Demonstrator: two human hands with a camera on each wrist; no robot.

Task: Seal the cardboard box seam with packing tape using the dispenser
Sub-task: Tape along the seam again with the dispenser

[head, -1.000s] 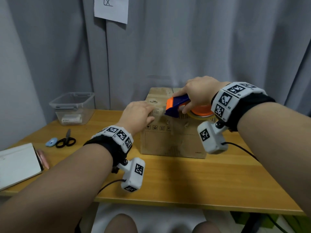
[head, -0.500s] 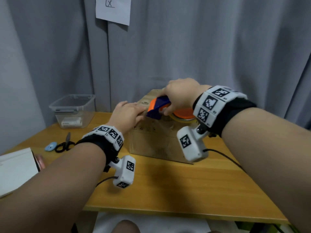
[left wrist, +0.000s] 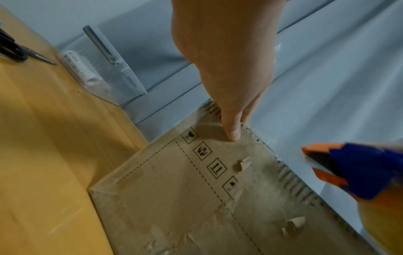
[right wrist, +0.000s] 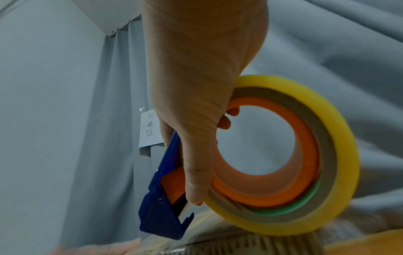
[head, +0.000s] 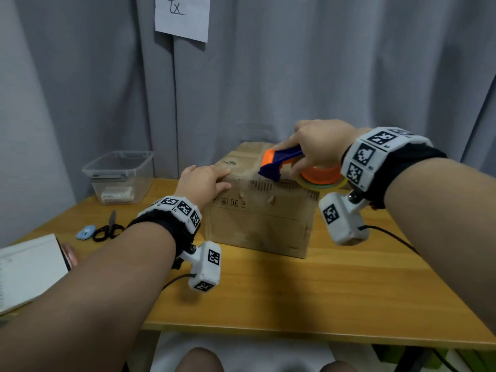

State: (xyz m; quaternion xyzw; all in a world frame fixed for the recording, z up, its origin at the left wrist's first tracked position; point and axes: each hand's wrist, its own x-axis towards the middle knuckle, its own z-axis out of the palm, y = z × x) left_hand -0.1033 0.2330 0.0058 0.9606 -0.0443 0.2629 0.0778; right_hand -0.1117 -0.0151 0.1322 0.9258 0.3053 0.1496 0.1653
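A worn brown cardboard box [head: 257,224] stands on the wooden table [head: 295,291] near the curtain. My left hand [head: 205,181] rests on the box's top left front corner, fingers laid flat on the top and thumb [left wrist: 232,131] pressing the front face. My right hand [head: 316,149] grips a blue and orange tape dispenser [head: 279,163] just above the box top, near its front edge. Its yellowish tape roll [right wrist: 305,155] sits on an orange hub, my fingers curled through the hub. The dispenser's blue nose [right wrist: 161,220] points down at the box.
A clear plastic tub [head: 119,177] stands at the back left. Black scissors [head: 108,229] and a small blue object [head: 86,232] lie left of the box. An open notebook [head: 26,269] lies at the left edge. A paper note [head: 182,17] hangs on the grey curtain.
The dispenser in my right hand has shifted from beside my left hand toward the right along the box top. My left hand stays on the box corner.
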